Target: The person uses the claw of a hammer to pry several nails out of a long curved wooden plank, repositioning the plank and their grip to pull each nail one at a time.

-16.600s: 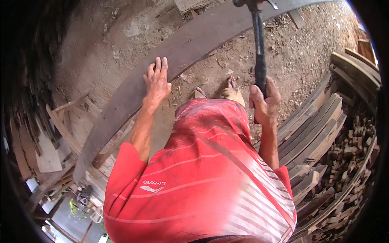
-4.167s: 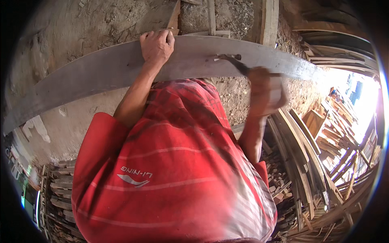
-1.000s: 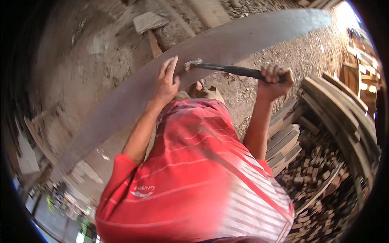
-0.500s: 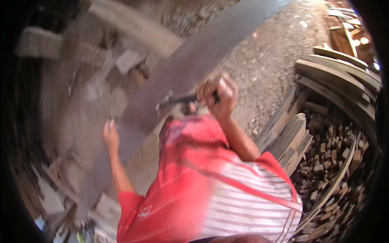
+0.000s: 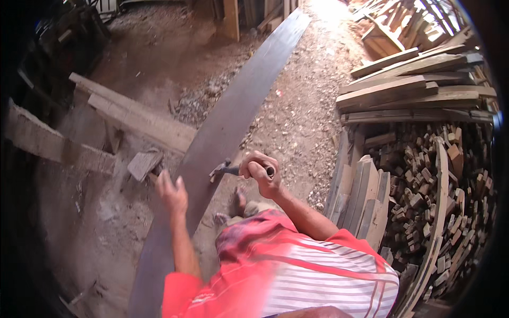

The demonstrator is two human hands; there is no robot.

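Observation:
A long, dark, smooth plank [image 5: 237, 100] runs diagonally in front of me, from the lower left to the bright far end. My right hand [image 5: 263, 172] is closed around the dark handle of a hammer [image 5: 231, 170]. The hammer's head is over the plank's right edge; whether it touches the wood I cannot tell. At the plank's left edge is my left hand [image 5: 173, 196], its fingers stretched out and the thumb apart, with nothing in it. Whether that hand rests on the plank is unclear.
Beyond the plank on the left lie a pale timber beam [image 5: 140, 119] and a small wood block [image 5: 144, 164]. Stacked boards [image 5: 403, 95] stand at the right, above a heap of small wood offcuts [image 5: 424, 196]. Wood chips litter the ground [image 5: 302, 127].
The view has shifted and sharpened, showing more of the plank's far end. My left hand has moved along the plank's edge, closer to the hammer, its fingers now apart. My right hand still grips the hammer.

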